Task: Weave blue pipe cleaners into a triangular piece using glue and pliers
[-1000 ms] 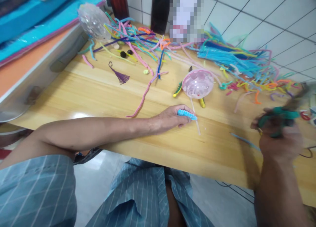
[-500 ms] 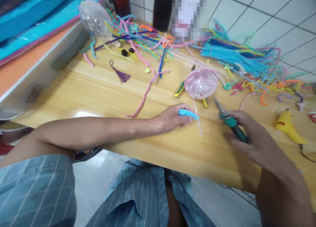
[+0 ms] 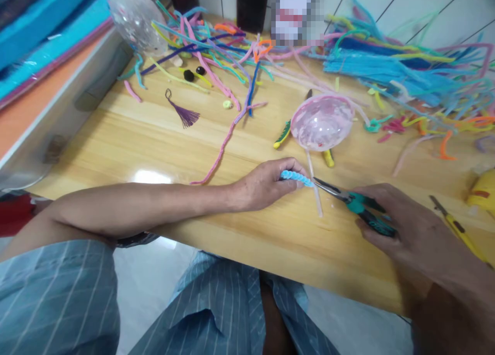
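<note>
Head view: left hand pinches a blue twist, poking beyond its fingers (right hand grips pliers).

Near the front edge, bare table leaves room between the left hand and right hand. Farther in, pliers and a stick obstruct that gap, a bowl just beyond. Stems bar the far side. Left, open wood runs from the box to a pink stem, interrupted by a tassel.
</note>
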Tool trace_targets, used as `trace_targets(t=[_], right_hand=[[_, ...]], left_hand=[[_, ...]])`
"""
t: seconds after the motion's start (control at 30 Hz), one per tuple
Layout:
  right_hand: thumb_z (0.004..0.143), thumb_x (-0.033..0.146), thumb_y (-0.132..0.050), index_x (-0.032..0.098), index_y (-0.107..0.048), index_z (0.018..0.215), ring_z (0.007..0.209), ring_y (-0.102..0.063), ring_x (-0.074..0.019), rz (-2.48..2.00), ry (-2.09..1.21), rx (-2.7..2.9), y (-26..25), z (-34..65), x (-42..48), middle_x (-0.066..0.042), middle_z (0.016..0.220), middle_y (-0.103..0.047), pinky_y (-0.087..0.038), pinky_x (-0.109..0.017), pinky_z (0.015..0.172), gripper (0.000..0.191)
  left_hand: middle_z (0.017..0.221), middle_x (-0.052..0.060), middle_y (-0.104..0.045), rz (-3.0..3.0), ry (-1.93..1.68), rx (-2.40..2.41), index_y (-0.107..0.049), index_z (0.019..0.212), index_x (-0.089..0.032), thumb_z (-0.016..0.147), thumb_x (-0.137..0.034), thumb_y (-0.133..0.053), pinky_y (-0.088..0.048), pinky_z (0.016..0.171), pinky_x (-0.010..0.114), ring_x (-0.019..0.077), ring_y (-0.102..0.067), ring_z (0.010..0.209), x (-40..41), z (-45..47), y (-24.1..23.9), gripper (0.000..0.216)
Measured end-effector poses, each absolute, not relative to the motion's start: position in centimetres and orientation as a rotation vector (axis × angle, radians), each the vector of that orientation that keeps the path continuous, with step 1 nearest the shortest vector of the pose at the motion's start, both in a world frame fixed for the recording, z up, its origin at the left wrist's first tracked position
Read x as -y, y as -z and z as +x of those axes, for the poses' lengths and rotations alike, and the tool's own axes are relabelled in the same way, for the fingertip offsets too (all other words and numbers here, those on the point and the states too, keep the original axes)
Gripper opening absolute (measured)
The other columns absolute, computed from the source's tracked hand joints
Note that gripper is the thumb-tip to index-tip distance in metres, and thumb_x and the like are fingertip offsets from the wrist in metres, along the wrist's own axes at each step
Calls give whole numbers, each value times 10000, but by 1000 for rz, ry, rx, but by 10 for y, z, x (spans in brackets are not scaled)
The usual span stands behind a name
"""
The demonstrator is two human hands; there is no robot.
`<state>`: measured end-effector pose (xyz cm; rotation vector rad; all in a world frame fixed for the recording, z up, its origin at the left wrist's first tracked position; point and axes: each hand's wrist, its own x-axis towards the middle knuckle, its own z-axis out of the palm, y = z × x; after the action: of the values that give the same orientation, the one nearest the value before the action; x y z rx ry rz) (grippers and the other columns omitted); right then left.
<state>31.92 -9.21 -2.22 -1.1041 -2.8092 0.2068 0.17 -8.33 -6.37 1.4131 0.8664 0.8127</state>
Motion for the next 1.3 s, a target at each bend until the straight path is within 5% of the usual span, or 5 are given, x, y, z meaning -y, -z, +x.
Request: trace_targets(t=[1.3], right_hand=[[990,354,-509,207,-572,1141,790,-722,-271,-1153,142,2829,28,305,102,-95,1003,-682,-521,-336,569,220]], left_hand=[[759,-49,-538,1310,-701,-876,-620,931,-168,913,-241,-681,-416,715,262,114,-484,712,80,3,58,97]])
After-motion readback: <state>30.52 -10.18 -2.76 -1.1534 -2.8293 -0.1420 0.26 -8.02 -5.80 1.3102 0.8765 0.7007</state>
